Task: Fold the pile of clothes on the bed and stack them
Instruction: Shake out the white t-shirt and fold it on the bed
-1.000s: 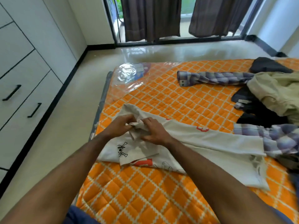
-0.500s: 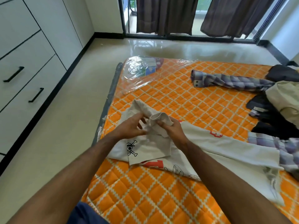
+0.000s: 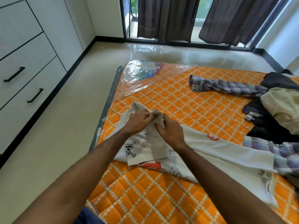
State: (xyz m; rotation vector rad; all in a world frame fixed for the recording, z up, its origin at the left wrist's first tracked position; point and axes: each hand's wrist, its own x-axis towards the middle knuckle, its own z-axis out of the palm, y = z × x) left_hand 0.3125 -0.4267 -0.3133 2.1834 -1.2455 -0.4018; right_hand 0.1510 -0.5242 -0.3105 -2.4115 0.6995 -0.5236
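A white T-shirt (image 3: 226, 152) with a black skull print and red marks lies spread across the orange quilted mattress (image 3: 186, 102). My left hand (image 3: 139, 122) and my right hand (image 3: 171, 133) meet over its left end, both pinching a bunched fold of the white cloth and holding it slightly raised. At the right edge lies the pile of clothes (image 3: 278, 117): dark garments, a beige one and a purple plaid shirt (image 3: 226, 85) whose sleeve stretches leftward.
Crinkled clear plastic (image 3: 142, 75) covers the mattress's far left corner. White drawers with black handles (image 3: 24, 70) line the left wall across a strip of tiled floor (image 3: 72, 110). Dark curtains (image 3: 169, 18) hang at the glass door behind.
The bunched cloth has been lifted a little between both hands. The camera has tilted and shifted, so the bed sits further right in view.
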